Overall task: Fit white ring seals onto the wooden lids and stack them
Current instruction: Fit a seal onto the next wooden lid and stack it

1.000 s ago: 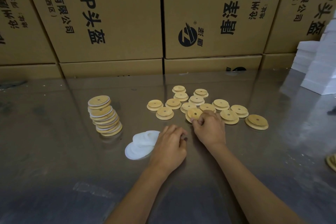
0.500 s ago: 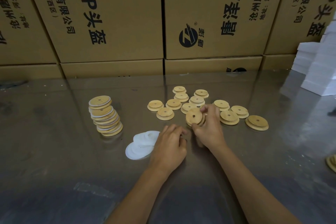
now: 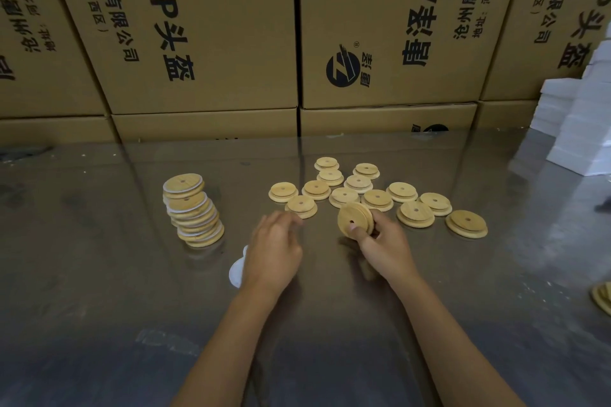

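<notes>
Gripping a wooden lid (image 3: 355,219) on edge, the right hand (image 3: 385,246) curls around it. The left hand (image 3: 274,249) hovers, fingers relaxed and empty, over white rings (image 3: 236,269) near the leaning stack (image 3: 193,210).

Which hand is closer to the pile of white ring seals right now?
Left. The left hand hovers directly over the white ring seals, hiding most of the pile. The right hand is off to their right, holding a wooden lid on edge.

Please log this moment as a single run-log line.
right hand: holds round wooden lid on edge | left hand: open over white ring seals | leaning lid stack: untouched
</notes>
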Demonstrator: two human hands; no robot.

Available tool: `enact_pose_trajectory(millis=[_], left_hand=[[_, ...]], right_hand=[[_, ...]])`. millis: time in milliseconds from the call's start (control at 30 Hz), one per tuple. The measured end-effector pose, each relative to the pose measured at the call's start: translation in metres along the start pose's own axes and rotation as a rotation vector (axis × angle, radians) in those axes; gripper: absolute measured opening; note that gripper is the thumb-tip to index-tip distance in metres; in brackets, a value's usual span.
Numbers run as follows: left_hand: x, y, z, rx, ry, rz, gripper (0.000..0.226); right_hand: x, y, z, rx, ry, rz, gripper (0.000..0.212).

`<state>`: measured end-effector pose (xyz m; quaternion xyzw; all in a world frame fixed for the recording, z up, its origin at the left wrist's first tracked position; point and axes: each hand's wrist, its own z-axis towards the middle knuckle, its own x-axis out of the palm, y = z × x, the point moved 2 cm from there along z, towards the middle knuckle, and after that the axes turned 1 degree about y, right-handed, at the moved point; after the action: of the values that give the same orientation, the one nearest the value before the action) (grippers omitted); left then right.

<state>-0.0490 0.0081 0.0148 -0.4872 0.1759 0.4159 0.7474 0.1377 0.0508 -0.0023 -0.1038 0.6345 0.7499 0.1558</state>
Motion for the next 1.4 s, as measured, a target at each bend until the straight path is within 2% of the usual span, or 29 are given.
enact_pose_trajectory(millis=[100, 200, 267, 367, 467, 600, 700, 767, 867, 967, 1033, 1100, 1167, 1233, 1300, 1400], left_hand=[[-0.016, 0.023, 0.006, -0.187, 0.007, 0.092, 0.027], [-0.022, 0.032, 0.006, -0.294, 0.074, 0.148, 0.021], [-0.024, 0.032, 0.006, -0.301, 0.113, 0.139, 0.014], [-0.024, 0.03, 0.007, -0.269, 0.111, 0.105, 0.01], [-0.023, 0.029, 0.008, -0.197, 0.052, 0.075, 0.015], [-0.024, 0.025, 0.01, -0.152, -0.007, -0.081, 0.017], [-0.026, 0.022, 0.011, -0.264, 0.0, -0.363, 0.017], [-0.029, 0.02, 0.011, -0.32, 0.035, -0.563, 0.014], [-0.033, 0.009, 0.008, -0.315, 0.139, -0.828, 0.009], [-0.028, -0.006, 0.004, -0.318, 0.273, -1.056, 0.024], [-0.024, -0.013, 0.001, -0.312, 0.306, -1.037, 0.026], [-0.02, -0.016, -0.001, -0.276, 0.265, -0.906, 0.015], [-0.018, -0.016, -0.001, -0.274, 0.206, -0.86, 0.012], [-0.016, -0.014, 0.0, -0.294, 0.186, -0.857, 0.013], [-0.014, -0.013, 0.0, -0.322, 0.207, -0.829, 0.014], [-0.009, -0.011, 0.0, -0.374, 0.227, -0.8, 0.015]], right_hand=[[0.003, 0.001, -0.009, 0.054, 0.012, 0.077, 0.014], [0.004, 0.008, -0.013, 0.088, 0.044, 0.066, 0.01], [0.006, 0.015, -0.015, 0.143, 0.072, 0.217, 0.013], [0.014, 0.023, -0.021, 0.257, 0.191, 0.615, 0.019], [0.02, 0.028, -0.025, 0.308, 0.302, 0.728, 0.025], [0.02, 0.029, -0.026, 0.297, 0.339, 0.722, 0.033], [0.017, 0.029, -0.025, 0.282, 0.346, 0.76, 0.035], [0.017, 0.031, -0.023, 0.308, 0.353, 0.778, 0.035], [0.017, 0.035, -0.024, 0.291, 0.383, 0.694, 0.032], [0.018, 0.036, -0.029, 0.25, 0.388, 0.582, 0.03], [0.021, 0.036, -0.032, 0.26, 0.368, 0.509, 0.038], [0.025, 0.038, -0.034, 0.299, 0.358, 0.421, 0.046], [0.025, 0.039, -0.037, 0.269, 0.372, 0.379, 0.039], [0.022, 0.037, -0.04, 0.179, 0.414, 0.371, 0.023], [0.018, 0.032, -0.043, 0.129, 0.461, 0.35, 0.023], [0.018, 0.03, -0.043, 0.133, 0.439, 0.353, 0.031]])
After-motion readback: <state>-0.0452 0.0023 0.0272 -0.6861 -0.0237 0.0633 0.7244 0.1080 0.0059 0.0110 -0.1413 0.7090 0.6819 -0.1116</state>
